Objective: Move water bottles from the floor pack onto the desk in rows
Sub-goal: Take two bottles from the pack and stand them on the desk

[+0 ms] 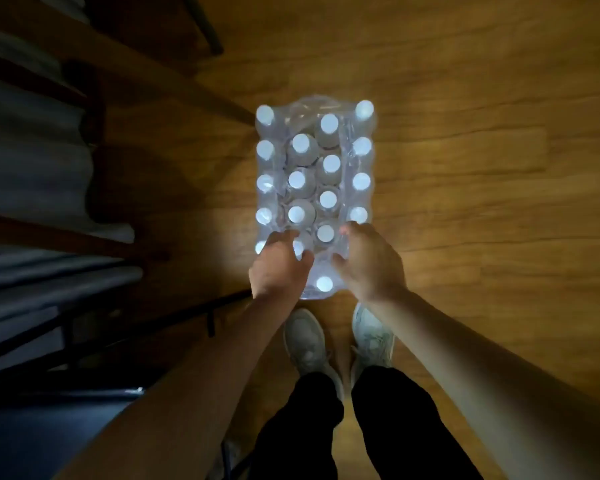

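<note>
A shrink-wrapped pack of water bottles (314,188) with white caps stands on the wooden floor, seen from above; its wrap is torn open along the middle. My left hand (278,268) is at the pack's near left end, thumb and fingers curled round the neck of a water bottle (298,250) whose cap shows between them. My right hand (368,261) lies over the near right corner, fingers bent down onto the wrap; what is under its palm is hidden. One capped bottle (324,284) shows between my two wrists.
Dark wooden furniture with boards and black metal bars (66,202) fills the left side, close to the pack. My two light shoes (305,341) stand just behind the pack. Bare wooden floor (482,168) stretches to the right and beyond.
</note>
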Available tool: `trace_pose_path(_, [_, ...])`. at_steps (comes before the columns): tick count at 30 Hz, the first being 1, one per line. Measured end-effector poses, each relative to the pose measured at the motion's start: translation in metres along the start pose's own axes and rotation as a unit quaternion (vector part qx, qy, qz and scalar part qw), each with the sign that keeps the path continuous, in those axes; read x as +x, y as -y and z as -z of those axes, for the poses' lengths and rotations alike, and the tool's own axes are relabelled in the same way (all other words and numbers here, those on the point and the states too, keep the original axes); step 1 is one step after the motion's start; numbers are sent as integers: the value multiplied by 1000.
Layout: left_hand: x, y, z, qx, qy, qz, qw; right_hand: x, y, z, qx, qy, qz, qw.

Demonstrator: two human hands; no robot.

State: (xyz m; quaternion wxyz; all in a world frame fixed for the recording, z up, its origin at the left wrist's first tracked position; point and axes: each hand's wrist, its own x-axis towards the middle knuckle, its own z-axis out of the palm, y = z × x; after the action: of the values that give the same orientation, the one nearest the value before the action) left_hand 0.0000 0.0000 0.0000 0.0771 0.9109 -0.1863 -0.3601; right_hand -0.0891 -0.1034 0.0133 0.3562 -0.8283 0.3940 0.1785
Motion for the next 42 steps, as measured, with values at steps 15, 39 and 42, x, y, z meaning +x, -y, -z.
trace_pose_path(15, [60,14,-48,287,17,-81,954,54,-3,-63,-193,-38,62,979])
trace_pose_path(39, [2,-3,34,122,-48,-170,977,12,22,36,-3,-57,72,996])
trace_pose_path(42, [-24,-7,59,112,-64,-170,977,-19,29,54,-5,-67,101,993])
